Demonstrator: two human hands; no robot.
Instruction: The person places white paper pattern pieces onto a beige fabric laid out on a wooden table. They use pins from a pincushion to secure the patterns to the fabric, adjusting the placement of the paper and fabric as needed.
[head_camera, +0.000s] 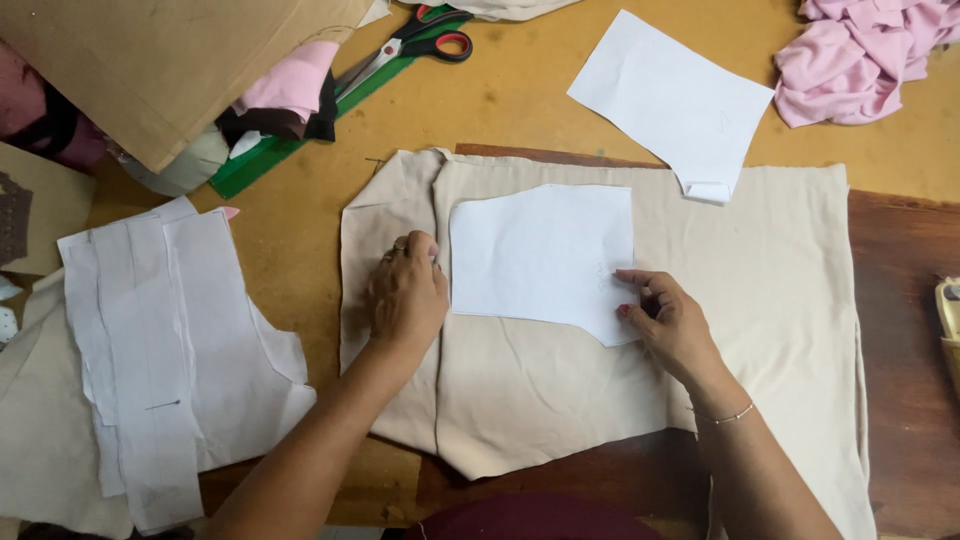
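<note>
A beige cloth (760, 280) lies spread flat across the wooden table (520, 95). On it rests a white paper pattern piece (545, 250). My left hand (407, 295) lies on the cloth just left of the paper, fingers curled together near its left edge. My right hand (668, 318) touches the paper's lower right corner with its fingertips. Neither hand lifts anything off the table.
A second white paper piece (672, 95) lies at the back. Red-handled scissors (405, 48) rest on a green ruler (290, 145) at the back left. Pink cloth (860, 55) is bunched at the back right. Pinned white pattern pieces (170, 350) lie left, with brown card (170, 60) above.
</note>
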